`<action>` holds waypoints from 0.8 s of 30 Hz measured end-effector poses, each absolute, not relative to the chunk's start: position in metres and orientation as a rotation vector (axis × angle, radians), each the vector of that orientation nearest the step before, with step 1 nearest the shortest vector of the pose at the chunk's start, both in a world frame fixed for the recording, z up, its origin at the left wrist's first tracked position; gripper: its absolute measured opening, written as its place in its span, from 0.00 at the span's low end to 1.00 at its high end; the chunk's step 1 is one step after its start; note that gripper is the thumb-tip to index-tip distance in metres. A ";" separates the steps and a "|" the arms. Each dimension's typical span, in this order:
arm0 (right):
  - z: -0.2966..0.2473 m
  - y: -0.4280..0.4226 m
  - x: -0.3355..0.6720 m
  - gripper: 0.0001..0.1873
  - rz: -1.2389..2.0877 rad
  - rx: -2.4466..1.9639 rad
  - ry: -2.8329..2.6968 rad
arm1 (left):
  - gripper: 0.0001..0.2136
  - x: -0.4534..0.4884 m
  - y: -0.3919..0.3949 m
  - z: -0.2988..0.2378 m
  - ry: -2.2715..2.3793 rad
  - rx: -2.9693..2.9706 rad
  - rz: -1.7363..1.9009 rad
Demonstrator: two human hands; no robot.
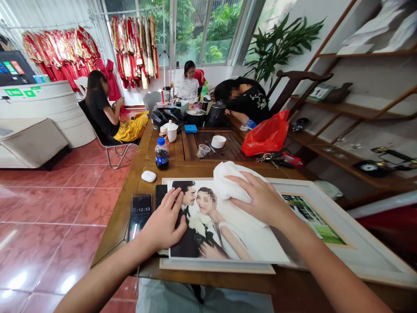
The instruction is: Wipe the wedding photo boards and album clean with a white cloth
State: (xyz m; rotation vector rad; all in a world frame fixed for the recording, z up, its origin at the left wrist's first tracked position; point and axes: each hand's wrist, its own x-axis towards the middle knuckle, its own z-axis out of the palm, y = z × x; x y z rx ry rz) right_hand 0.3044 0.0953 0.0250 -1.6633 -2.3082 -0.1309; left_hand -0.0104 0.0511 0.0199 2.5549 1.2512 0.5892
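Observation:
A large photo print (208, 234) of a couple lies flat in front of me, on top of a pale wooden frame (221, 267) whose lower edge shows. My left hand (166, 221) rests on the print's left side, fingers stretched out and apart, holding nothing. On its upper right part, my right hand (257, 198) is closed over a bunched white cloth (228, 176) that touches the print. To the right lies a bigger white picture frame (355, 241) with a green landscape picture (317, 221), partly under my right forearm.
A phone (140, 215) and white earbud case (149, 176) lie left of the print. Beyond stand a blue-capped bottle (161, 154), white bowl (218, 141), red plastic bag (267, 134) and keys (275, 158). Several people sit around the wooden table (120, 208); shelves (355, 108) stand right.

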 end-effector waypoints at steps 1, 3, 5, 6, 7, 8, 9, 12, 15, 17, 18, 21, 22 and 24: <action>0.023 0.094 0.308 0.29 -0.137 -1.658 -2.296 | 0.29 -0.010 0.051 0.020 1.250 2.552 0.595; 0.019 0.091 0.314 0.29 -0.150 -1.642 -2.280 | 0.29 -0.011 0.051 0.019 1.250 2.542 0.608; 0.016 0.085 0.317 0.29 -0.163 -1.619 -2.279 | 0.29 -0.011 0.051 0.019 1.254 2.529 0.620; 0.014 0.080 0.318 0.29 -0.169 -1.605 -2.280 | 0.29 -0.011 0.051 0.019 1.256 2.523 0.623; 0.012 0.073 0.318 0.29 -0.171 -1.592 -2.281 | 0.29 -0.011 0.051 0.020 1.256 2.520 0.623; 0.010 0.066 0.319 0.29 -0.173 -1.582 -2.278 | 0.29 -0.010 0.051 0.020 1.254 2.520 0.618; 0.008 0.058 0.320 0.28 -0.176 -1.574 -2.273 | 0.29 -0.010 0.051 0.020 1.250 2.522 0.610; 0.003 0.029 0.325 0.29 -0.180 -1.564 -2.260 | 0.29 -0.010 0.051 0.022 1.245 2.525 0.586; 0.000 -0.002 0.330 0.30 -0.200 -1.524 -2.284 | 0.29 -0.010 0.051 0.022 1.247 2.522 0.587; -0.001 -0.020 0.333 0.31 -0.232 -1.498 -2.293 | 0.29 -0.010 0.051 0.022 1.241 2.522 0.600; -0.002 -0.027 0.335 0.32 -0.241 -1.496 -2.293 | 0.29 -0.010 0.051 0.022 1.237 2.522 0.607; -0.005 -0.041 0.336 0.35 -0.246 -1.522 -2.289 | 0.29 -0.010 0.051 0.023 1.237 2.521 0.606; -0.006 -0.043 0.336 0.35 -0.248 -1.528 -2.294 | 0.29 -0.010 0.050 0.023 1.242 2.519 0.603; -0.006 -0.044 0.331 0.36 -0.267 -1.538 -2.297 | 0.29 -0.010 0.050 0.023 1.249 2.513 0.601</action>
